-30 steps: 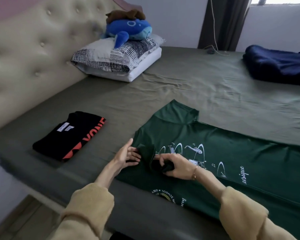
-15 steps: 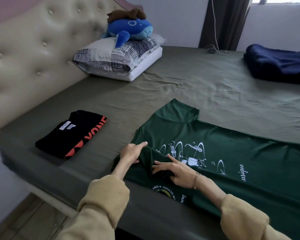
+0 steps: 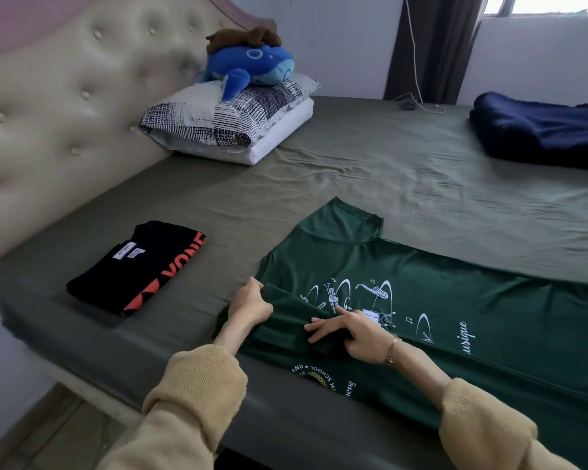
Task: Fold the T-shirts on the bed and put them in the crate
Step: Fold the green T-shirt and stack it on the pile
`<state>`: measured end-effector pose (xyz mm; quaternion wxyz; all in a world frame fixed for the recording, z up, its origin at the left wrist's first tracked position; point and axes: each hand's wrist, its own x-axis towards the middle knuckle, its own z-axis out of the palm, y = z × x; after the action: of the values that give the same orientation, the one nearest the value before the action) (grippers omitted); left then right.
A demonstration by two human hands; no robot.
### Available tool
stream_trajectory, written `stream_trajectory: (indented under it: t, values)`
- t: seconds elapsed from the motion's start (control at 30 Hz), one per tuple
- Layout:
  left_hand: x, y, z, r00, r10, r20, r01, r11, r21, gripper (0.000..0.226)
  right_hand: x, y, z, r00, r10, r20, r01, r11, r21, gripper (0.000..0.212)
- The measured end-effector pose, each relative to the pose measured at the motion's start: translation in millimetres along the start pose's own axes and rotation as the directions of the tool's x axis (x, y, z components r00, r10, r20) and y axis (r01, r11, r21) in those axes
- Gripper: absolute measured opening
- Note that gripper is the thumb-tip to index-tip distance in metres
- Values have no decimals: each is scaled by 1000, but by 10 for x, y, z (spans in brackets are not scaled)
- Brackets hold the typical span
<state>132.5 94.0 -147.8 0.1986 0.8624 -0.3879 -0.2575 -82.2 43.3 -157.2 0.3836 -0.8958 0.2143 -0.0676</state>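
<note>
Under both our hands lies the dark green printed cotton T-shirt [image 3: 438, 300], spread flat on the olive bedsheet [image 3: 353, 178]. Our left hand [image 3: 250, 305] grips its collar edge; our right hand [image 3: 350, 330] presses it with fingers spread. Left of our left hand sits a folded black T-shirt with orange lettering [image 3: 136, 266].

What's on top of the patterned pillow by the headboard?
A blue plush whale lies on the patterned pillow, with a brown plush on its back. A white pillow sits underneath; its top face is covered.
</note>
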Motion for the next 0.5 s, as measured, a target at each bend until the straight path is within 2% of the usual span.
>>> stream_trajectory:
  t: [0.07, 0.13, 0.2, 0.33, 0.5]
  values:
    - [-38, 88, 56, 992, 37, -121, -15, 984, 180, 51, -65, 39, -57, 998, 21, -59, -17, 998, 60, 68]
    - [-63, 194, 94, 971, 55, -233, 28, 941, 339, 55, -124, 88, -143, 985, 60, -162, -44, 994, 102, 60]
    - [-41, 340, 138, 955, 78, -286, 49, 909, 413, 55, -201, 198, -274, 953, 126, -275, -96, 988, 122, 51]
    - [81, 750, 347, 955, 187, -231, -78, 908, 413, 53, -400, 633, -583, 851, 222, -476, -205, 975, 88, 56]
    - [169, 1290, 756, 924, 381, -14, -347, 856, 383, 43, -711, 1171, -997, 722, 302, -623, -374, 927, 16, 46]
